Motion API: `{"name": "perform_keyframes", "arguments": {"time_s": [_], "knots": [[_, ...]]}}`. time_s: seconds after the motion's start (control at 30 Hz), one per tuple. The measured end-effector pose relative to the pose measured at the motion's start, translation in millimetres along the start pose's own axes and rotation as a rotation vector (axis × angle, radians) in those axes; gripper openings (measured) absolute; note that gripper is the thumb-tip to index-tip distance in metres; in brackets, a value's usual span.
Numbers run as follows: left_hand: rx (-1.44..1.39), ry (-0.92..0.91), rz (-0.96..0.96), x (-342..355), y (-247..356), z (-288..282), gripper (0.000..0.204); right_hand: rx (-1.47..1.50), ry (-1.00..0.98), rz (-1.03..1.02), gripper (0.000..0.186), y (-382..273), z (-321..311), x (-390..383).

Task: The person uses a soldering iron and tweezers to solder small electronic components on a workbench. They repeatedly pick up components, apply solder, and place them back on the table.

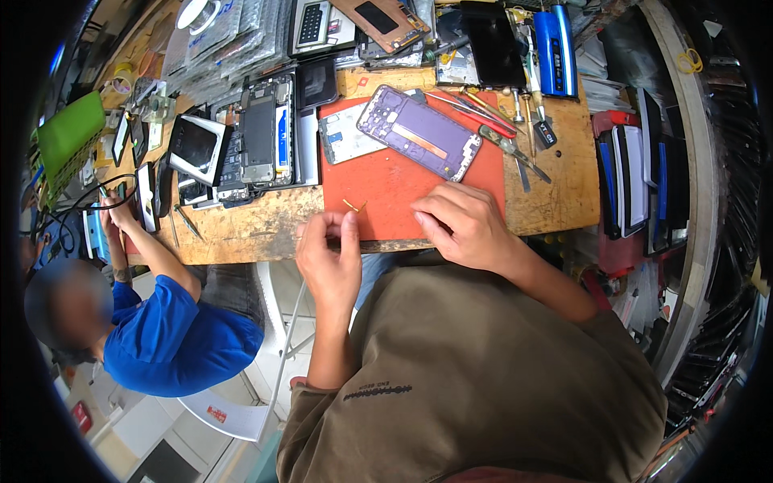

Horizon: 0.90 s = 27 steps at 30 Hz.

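In the head view, the half-curled left hand (328, 253) has fingertips beside a small gold strip (353, 207), grip unclear; the right hand (467, 225) curls loosely, contents hidden. Beyond, a purple phone frame (419, 134) lies over the red mat (394, 181).

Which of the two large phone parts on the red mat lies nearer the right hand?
The purple phone frame; the silver phone part is farther left, partly underneath.

You have two bare hands, one left hand (328, 262) and one right hand (469, 225); before you are one orange-red mat (403, 187), one purple phone frame (403, 125), one small gold strip (350, 206), one shiny blue device (555, 52) and one co-worker (173, 338).
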<state>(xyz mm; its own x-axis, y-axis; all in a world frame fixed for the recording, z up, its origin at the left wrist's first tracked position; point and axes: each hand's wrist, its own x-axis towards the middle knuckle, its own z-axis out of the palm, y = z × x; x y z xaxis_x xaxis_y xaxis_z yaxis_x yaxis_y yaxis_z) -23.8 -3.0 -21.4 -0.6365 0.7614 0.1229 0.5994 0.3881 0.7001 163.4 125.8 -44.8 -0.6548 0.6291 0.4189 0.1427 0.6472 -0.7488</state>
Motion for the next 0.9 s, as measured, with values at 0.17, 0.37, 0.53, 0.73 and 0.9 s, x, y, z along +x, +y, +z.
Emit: {"name": "perform_keyframes", "arguments": {"time_s": [0.17,0.37,0.53,0.73,0.9], "knots": [[0.070,0.188,0.173,7.0,-20.9,-23.3,0.028,-0.016,-0.027,-0.045,0.013,-1.3,-5.1,1.9],[-0.094,0.258,-0.053,10.4,-43.5,-42.9,0.038,-0.024,-0.075,-0.094,0.011,-4.6,-5.7,2.2],[-0.095,0.567,0.129,49.5,-44.9,-61.1,0.023,-0.021,-0.116,-0.127,0.009,-2.8,-10.5,1.7],[0.022,0.939,0.420,112.5,-24.3,-186.2,0.017,0.036,-0.109,-0.122,0.013,-0.2,-12.2,-0.3],[0.391,1.305,0.802,222.7,12.9,-357.9,0.028,0.036,-0.008,-0.132,0.016,1.3,-10.9,-7.9]]}}
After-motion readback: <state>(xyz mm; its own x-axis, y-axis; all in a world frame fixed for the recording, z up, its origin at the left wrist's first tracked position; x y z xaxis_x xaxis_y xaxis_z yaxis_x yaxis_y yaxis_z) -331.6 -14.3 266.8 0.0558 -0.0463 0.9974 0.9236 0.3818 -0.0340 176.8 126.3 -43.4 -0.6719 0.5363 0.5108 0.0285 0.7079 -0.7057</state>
